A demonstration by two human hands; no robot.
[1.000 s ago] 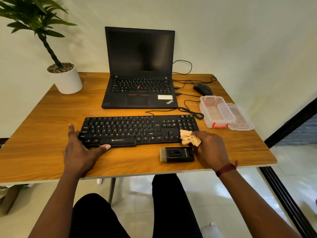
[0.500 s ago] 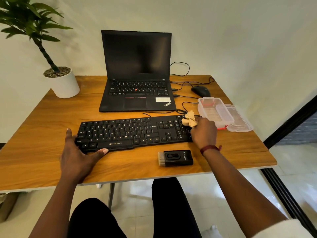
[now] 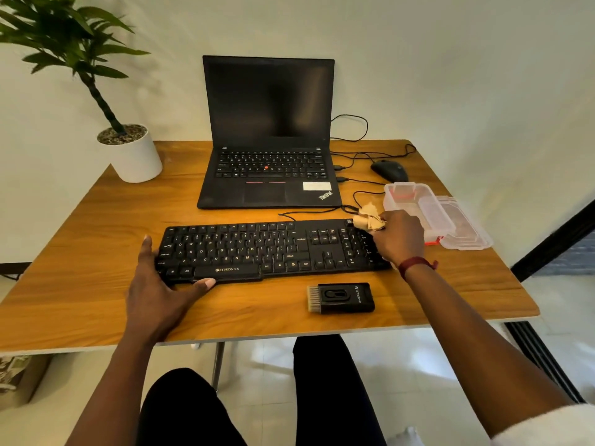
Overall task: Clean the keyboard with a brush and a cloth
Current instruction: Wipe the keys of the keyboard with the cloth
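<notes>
A black keyboard [image 3: 264, 249] lies across the middle of the wooden table [image 3: 80, 252]. My left hand [image 3: 161, 284] rests flat against its front left corner, thumb along the front edge, fingers spread. My right hand [image 3: 397, 236] is closed on a crumpled tan cloth [image 3: 368, 217] and presses it on the keyboard's far right corner. A black brush [image 3: 341, 297] with short bristles on its left end lies on the table just in front of the keyboard's right half, touched by neither hand.
An open black laptop [image 3: 269, 149] stands behind the keyboard. A mouse [image 3: 389, 170] and cables lie at the back right. A clear plastic box [image 3: 415, 204] and its lid [image 3: 463, 230] sit right of my right hand. A potted plant [image 3: 132, 156] stands back left.
My right hand has carried the cloth from the keyboard's front right corner, near the brush, up to its far right corner. The left hand has stayed on the front left corner.
</notes>
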